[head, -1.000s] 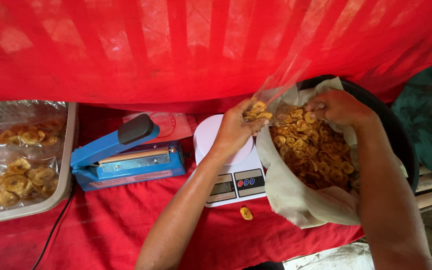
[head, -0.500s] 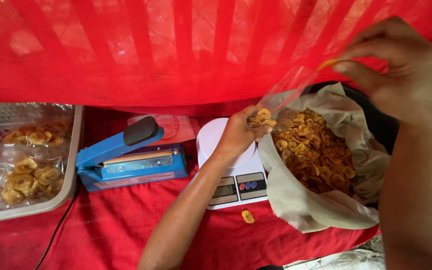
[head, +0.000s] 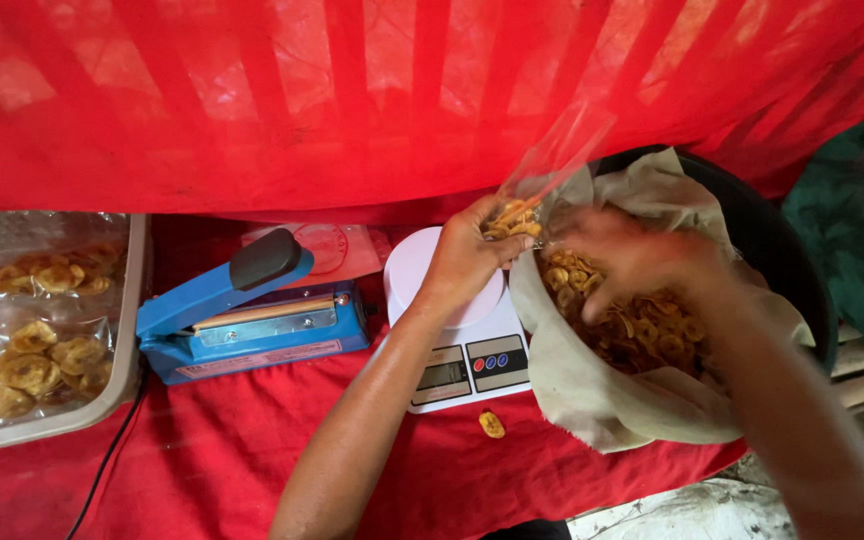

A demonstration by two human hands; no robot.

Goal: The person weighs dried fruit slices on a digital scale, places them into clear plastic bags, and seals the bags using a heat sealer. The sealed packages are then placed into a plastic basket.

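Gripping a clear plastic bag point(head: 552, 160) at its lower end, the left hand point(head: 467, 255) had fingers closed round it, bag tilted up to the right w/ a few banana chips point(head: 512, 220) inside, just above the white digital scale point(head: 457, 330). Right hand point(head: 637, 260) was blurred over the chips in the cloth-lined black tub point(head: 752, 240); can't tell if its fingers were open or closed. Blue heat sealer point(head: 252, 315) sat left of scale on red cloth point(head: 202, 460); one loose chip point(head: 492, 424) lay in front. Grey tray point(head: 102, 400) at far left held packed chip bags point(head: 37, 355).
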